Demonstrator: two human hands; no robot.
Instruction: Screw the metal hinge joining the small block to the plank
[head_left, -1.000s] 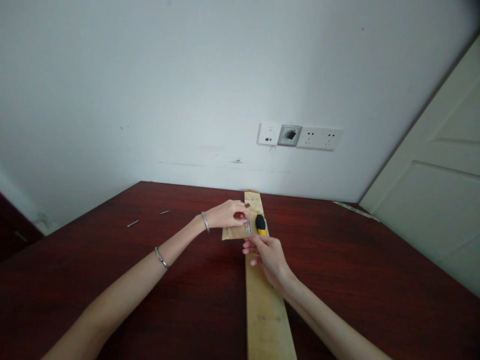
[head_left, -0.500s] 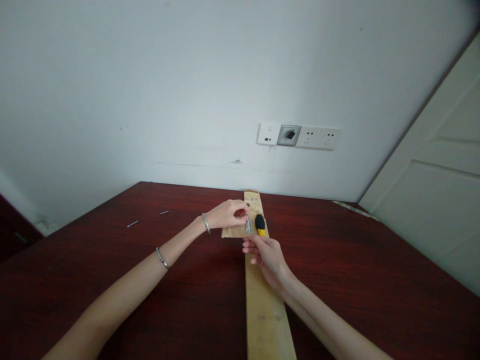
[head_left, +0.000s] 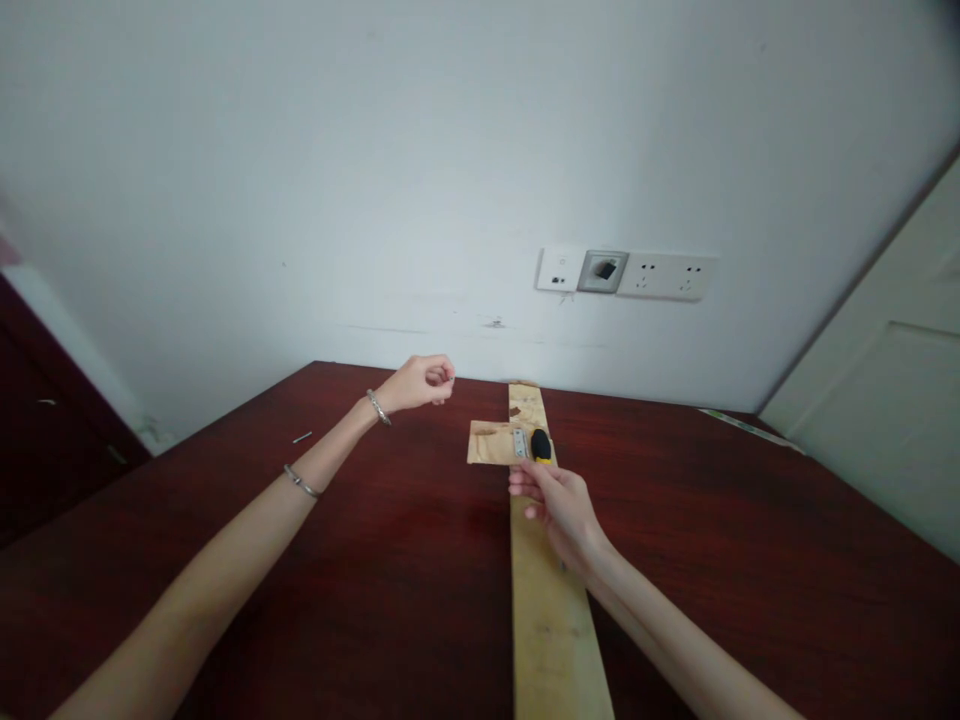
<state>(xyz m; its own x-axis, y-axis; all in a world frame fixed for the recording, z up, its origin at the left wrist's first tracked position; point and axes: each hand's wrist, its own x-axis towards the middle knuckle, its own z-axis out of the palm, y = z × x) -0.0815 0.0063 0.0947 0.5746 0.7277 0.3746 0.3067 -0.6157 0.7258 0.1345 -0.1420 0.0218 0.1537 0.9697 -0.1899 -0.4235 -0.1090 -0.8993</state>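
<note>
My left hand [head_left: 421, 382] is raised over the far left of the table, its thumb and fingers pinched together. A tiny dark speck shows at the fingertips, too small to name. My right hand [head_left: 556, 505] pinches the near edge of a small wooden board [head_left: 489, 443], just below a silver metal hinge [head_left: 520, 443]. This board lies across a long wooden plank [head_left: 559, 640] and juts out to its left. Beside the hinge, on the plank, is a screwdriver [head_left: 541, 446] with a black and yellow handle; its shaft is hidden by my right hand.
A thin metal screw or pin [head_left: 301, 437] lies on the dark red table [head_left: 405, 560] left of the board. White wall sockets [head_left: 667, 276] sit above the table's back edge. A flat pale strip [head_left: 752, 430] lies at the back right, near a white door [head_left: 900, 400].
My left hand has moved away from the hinge, up and to the left, still pinched. My right hand stays at the board's edge. The view has shifted slightly; one metal pin is now hidden.
</note>
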